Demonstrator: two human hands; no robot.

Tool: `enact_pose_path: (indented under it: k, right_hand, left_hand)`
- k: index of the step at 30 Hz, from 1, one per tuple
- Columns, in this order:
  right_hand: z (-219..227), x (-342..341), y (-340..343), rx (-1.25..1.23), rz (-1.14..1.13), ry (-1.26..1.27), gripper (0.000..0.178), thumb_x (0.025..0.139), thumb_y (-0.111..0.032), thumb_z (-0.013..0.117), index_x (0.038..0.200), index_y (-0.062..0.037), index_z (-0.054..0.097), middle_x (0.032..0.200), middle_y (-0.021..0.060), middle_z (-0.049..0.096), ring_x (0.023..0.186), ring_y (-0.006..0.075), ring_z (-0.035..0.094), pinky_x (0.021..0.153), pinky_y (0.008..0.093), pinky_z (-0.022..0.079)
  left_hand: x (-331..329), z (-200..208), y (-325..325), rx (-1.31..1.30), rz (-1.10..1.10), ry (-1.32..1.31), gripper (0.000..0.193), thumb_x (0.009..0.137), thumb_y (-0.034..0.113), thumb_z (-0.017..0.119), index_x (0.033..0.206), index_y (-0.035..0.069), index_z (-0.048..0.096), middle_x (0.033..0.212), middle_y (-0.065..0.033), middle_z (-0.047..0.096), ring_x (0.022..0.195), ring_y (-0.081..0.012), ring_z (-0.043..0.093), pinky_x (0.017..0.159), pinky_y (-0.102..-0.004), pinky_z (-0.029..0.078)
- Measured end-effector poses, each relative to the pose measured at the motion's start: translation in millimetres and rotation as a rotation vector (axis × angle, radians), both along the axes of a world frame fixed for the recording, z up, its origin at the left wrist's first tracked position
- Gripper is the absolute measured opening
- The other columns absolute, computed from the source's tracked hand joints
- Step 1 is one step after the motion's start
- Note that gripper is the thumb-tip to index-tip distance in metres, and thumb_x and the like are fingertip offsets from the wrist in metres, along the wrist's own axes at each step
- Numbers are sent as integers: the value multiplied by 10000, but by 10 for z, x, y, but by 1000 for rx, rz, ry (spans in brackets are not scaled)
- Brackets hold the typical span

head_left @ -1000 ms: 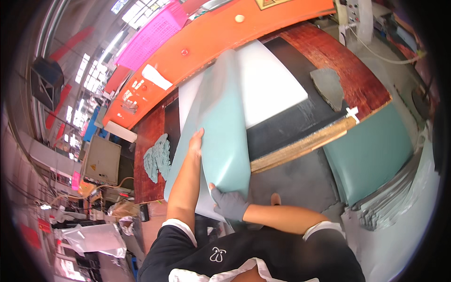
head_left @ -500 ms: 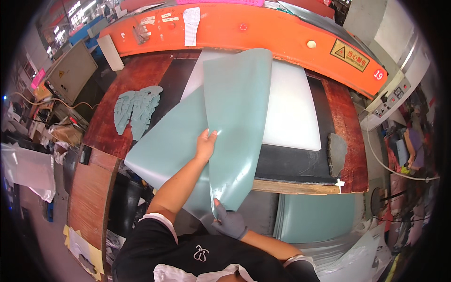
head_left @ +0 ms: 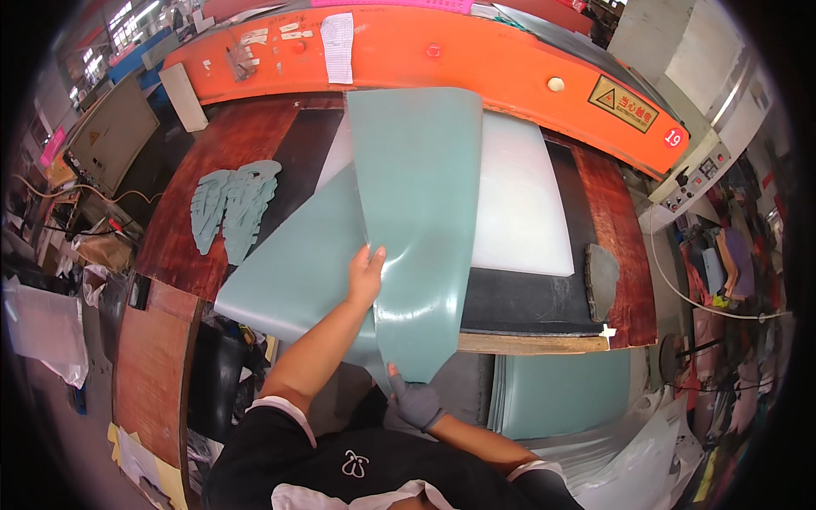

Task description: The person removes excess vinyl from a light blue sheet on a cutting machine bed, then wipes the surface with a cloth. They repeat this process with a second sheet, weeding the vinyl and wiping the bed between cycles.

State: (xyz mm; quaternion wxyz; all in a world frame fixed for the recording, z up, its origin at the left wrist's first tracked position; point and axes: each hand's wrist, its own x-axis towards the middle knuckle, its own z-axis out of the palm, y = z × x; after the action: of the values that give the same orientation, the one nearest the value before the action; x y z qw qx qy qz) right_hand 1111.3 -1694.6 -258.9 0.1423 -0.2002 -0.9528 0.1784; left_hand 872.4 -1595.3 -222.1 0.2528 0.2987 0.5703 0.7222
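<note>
The left hand (head_left: 365,276) pinches the sheet (head_left: 425,187) mid-edge, the right hand (head_left: 415,405), at five o'clock from it, closes on the near end, apparently steadying floppy material.

Your fisheye head view looks steeply down and forward from over the near side of the table (head_left: 238,136), close above your fingers (head_left: 362,257), reaching the orange beam (head_left: 493,64) across the table's far side.

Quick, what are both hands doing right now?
Left hand: closed on the folded-over edge of the grey-green sheet.
Right hand, in a grey glove: closed on the sheet's near end, most fingers hidden.
</note>
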Motion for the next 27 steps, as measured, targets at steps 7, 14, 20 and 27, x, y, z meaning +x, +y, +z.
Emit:
enact_pose_path:
  k: [7, 14, 20, 27]
  right_hand:
    - [8, 21, 10, -40, -6, -30, 698, 747, -204, 599, 1375, -44, 341, 540, 107, 546, 452, 272, 545, 431, 408, 436]
    - [43, 36, 17, -86, -2, -30, 677, 755, -195, 588, 1372, -63, 343, 579, 110, 576, 475, 283, 561, 453, 415, 448]
    - [39, 61, 18, -140, 1, -49, 698, 754, -183, 582, 1387, -61, 313, 591, 111, 583, 489, 293, 567, 461, 425, 450]
    - [-3, 94, 2, -123, 18, 82, 722, 758, -183, 573, 1406, -69, 274, 570, 124, 574, 473, 307, 561, 446, 434, 446]
  left_hand:
    - [17, 6, -6, -5, 23, 18, 223, 930, 200, 531, 1036, 11, 579, 828, 44, 540, 761, -55, 427, 713, -218, 394]
    - [-15, -37, -23, -15, -18, 13, 217, 931, 156, 528, 1087, 15, 581, 962, 10, 605, 872, -67, 508, 791, -237, 419]
    - [15, 24, -11, -41, 43, 43, 171, 921, 191, 546, 881, 25, 555, 730, 65, 474, 683, -40, 370, 603, -211, 349]
    - [91, 194, -37, -138, 101, 147, 183, 919, 200, 543, 859, 27, 551, 715, 62, 472, 663, -44, 359, 583, -222, 340]
